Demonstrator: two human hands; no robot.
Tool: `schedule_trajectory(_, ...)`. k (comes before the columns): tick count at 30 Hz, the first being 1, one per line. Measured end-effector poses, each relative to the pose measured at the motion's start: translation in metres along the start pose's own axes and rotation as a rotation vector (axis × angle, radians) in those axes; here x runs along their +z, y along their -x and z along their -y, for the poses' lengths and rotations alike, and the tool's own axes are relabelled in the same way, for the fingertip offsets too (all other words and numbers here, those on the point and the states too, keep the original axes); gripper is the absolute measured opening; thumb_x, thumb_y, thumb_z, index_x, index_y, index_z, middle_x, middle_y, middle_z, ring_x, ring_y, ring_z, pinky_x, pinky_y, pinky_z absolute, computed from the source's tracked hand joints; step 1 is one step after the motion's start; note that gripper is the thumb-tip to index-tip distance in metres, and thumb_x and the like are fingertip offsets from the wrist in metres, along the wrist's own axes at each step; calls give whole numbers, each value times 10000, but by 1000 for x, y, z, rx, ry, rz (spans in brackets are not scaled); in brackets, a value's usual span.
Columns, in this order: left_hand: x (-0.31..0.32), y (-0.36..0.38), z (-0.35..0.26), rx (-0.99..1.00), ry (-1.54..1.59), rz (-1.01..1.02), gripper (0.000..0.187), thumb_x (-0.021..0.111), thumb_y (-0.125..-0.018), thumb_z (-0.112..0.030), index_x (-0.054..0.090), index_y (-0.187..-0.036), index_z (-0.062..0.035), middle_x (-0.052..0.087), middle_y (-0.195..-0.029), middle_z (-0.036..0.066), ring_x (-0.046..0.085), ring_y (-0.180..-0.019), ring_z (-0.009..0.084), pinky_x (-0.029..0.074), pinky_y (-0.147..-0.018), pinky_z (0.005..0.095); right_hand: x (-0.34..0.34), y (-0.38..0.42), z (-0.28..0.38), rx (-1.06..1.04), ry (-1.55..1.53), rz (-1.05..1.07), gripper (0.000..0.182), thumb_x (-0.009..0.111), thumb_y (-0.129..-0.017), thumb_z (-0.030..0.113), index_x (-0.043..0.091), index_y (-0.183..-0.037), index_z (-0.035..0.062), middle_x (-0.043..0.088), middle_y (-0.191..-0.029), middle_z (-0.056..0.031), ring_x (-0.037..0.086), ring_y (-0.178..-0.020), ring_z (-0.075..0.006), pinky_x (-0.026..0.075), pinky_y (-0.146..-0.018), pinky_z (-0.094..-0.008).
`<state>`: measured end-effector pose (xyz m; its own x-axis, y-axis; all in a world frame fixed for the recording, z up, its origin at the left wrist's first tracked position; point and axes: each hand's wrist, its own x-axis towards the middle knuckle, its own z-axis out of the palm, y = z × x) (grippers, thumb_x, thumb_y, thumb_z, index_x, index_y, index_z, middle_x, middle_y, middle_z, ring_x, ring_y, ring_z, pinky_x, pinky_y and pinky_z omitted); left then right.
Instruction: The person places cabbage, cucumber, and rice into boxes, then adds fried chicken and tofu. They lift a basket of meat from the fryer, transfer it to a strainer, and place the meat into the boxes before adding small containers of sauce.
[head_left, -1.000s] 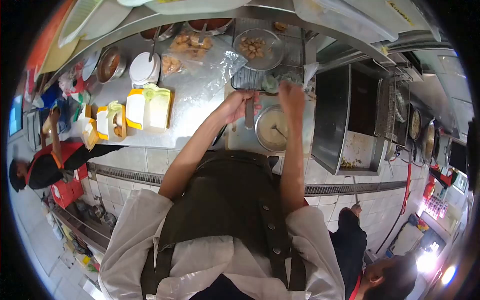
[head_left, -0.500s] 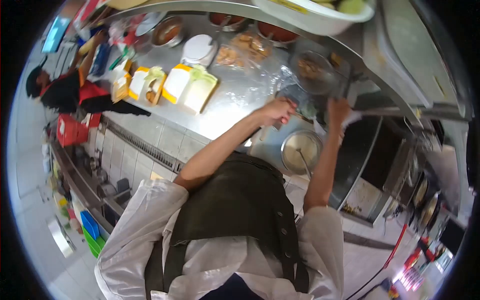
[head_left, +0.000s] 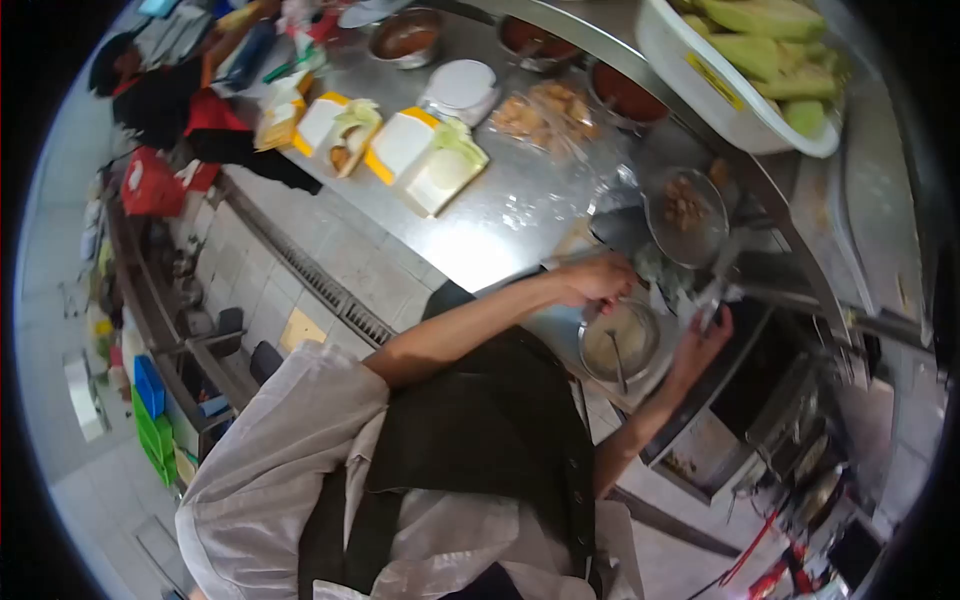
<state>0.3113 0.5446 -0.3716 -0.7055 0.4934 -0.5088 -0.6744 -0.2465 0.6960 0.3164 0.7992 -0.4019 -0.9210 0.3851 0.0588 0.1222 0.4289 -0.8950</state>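
Observation:
My left hand (head_left: 604,281) hovers over the near edge of the steel counter with its fingers curled; whatever is in them is too small to tell. Just below it stands a steel bowl of creamy white sauce (head_left: 603,366) with a spoon (head_left: 616,360) leaning in it. To the right of that bowl, my right hand (head_left: 702,345) is closed around something pale and dark that I cannot make out. Beyond both hands sit a bowl of brown food pieces (head_left: 686,212) and a crumpled clear plastic bag (head_left: 660,272).
Open burger boxes (head_left: 408,150) line the counter (head_left: 480,225) at left, near a white lidded tub (head_left: 461,88) and bagged fried pieces (head_left: 545,115). Sauce bowls (head_left: 405,40) stand behind. A white basin (head_left: 720,95) of green pieces sits above. Another person (head_left: 160,105) works at far left.
The view has turned, shifting the counter items. My right hand has come down toward me, now beside the sauce bowl. My left hand is now just above that bowl.

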Motion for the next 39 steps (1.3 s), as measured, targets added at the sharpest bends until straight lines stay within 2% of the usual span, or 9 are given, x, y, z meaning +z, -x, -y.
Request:
schedule_trajectory(2, 6, 9, 3, 22, 2, -14, 218, 448, -1018, -219, 496, -1150, -51, 501, -875, 53, 493, -580, 116, 430, -469, 279, -7, 3, -2, -52, 239, 78, 458, 620, -918, 98, 454, -1334, 4, 560, -1210, -190, 570, -1051, -258, 437, -926, -342)
schedule_trajectory(5, 28, 58, -27, -25, -81, -13, 253, 389, -1037, -229, 455, -1161, -18, 463, -826, 23, 443, -511, 101, 410, -439, 263, -11, 14, 36, -9, 134, 165, 433, 627, -931, 160, 490, -1327, 49, 609, -948, -109, 541, -855, -176, 439, -806, -314)
schedule_trajectory(8, 27, 105, -38, -50, -73, 5, 269, 362, -1043, -247, 450, -1160, -22, 423, -788, 2, 390, -473, 77, 406, -412, 249, -16, 28, 94, -134, 244, 203, 416, 619, -932, 157, 505, -1313, 35, 617, -891, -85, 545, -807, -158, 440, -765, -300)
schedule_trajectory(11, 14, 164, -46, -93, -42, -7, 266, 355, -1043, -254, 447, -1165, -37, 399, -769, -13, 354, -458, 54, 405, -388, 234, -12, 40, 129, -126, 275, 400, 421, 607, -926, 165, 509, -1313, 32, 640, -933, -177, 610, -838, -238, 483, -754, -354)
schedule_trajectory(15, -16, 239, -36, -85, -18, -207, 218, 374, -1028, -220, 445, -1176, -76, 407, -778, -17, 352, -459, 40, 405, -376, 219, 38, 58, 162, -169, 167, 756, 420, 615, -914, 158, 521, -1303, 29, 646, -942, -166, 606, -822, -230, 489, -715, -337)
schedule_trajectory(20, -55, 301, -2, -68, 76, -542, 201, 378, -1020, -192, 448, -1174, -83, 430, -776, -8, 365, -432, 44, 402, -369, 213, 162, 95, 165, -361, 51, 996, 384, 610, -899, 127, 521, -1259, 29, 665, -1043, -229, 652, -951, -363, 496, -821, -423)
schedule_trajectory(22, -75, 317, 15, -42, 39, -692, 202, 365, -1028, -202, 448, -1170, -86, 436, -764, -7, 375, -421, 45, 395, -359, 212, 206, 116, 181, -369, 110, 1059, 385, 620, -892, 131, 522, -1250, 29, 663, -1019, -230, 650, -928, -368, 498, -818, -425)
schedule_trajectory(29, -128, 354, 34, -44, 35, -878, 196, 336, -1053, -224, 433, -1145, -80, 427, -726, -6, 391, -415, 54, 387, -339, 224, 329, 193, 183, -383, 160, 1137, 402, 609, -895, 146, 515, -1252, -12, 654, -936, -232, 628, -914, -382, 483, -817, -469)
schedule_trajectory(39, -207, 386, 43, 44, -284, -793, 188, 314, -1049, -184, 427, -1126, -55, 383, -664, -12, 390, -414, 80, 365, -348, 265, 373, 233, 197, -381, 345, 1019, 391, 564, -928, 182, 560, -1241, -53, 672, -887, -242, 658, -805, -393, 505, -748, -466)
